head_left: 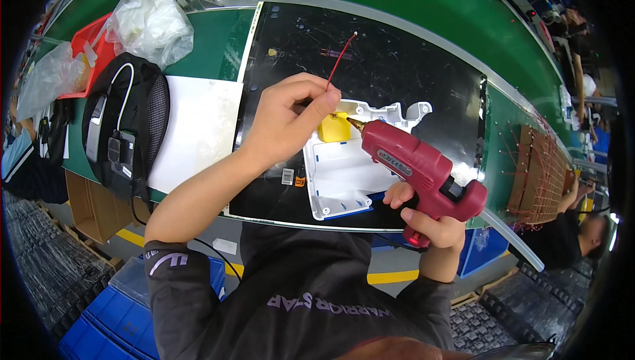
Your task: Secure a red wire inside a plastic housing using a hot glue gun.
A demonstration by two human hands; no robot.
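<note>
My right hand (433,222) is wrapped round the handle of a dark red hot glue gun (413,161), with a pale glue stick (512,237) jutting from its back end. The gun's metal nozzle points left at a yellow part (335,128) seated in a white plastic housing (350,168). My left hand (291,112) pinches a thin red wire (342,60), which rises away from the fingers over the black mat. Where the wire's lower end goes is hidden behind my left fingers. The nozzle tip looks close to the yellow part; contact cannot be made out.
A black mat (423,65) covers the bench. At left are a black mesh bag (155,105) with electronic devices, white paper (198,122), a red bin (99,62) and plastic bags (149,26). Cardboard with many red wires (536,175) stands at right. Another person (562,241) is beyond.
</note>
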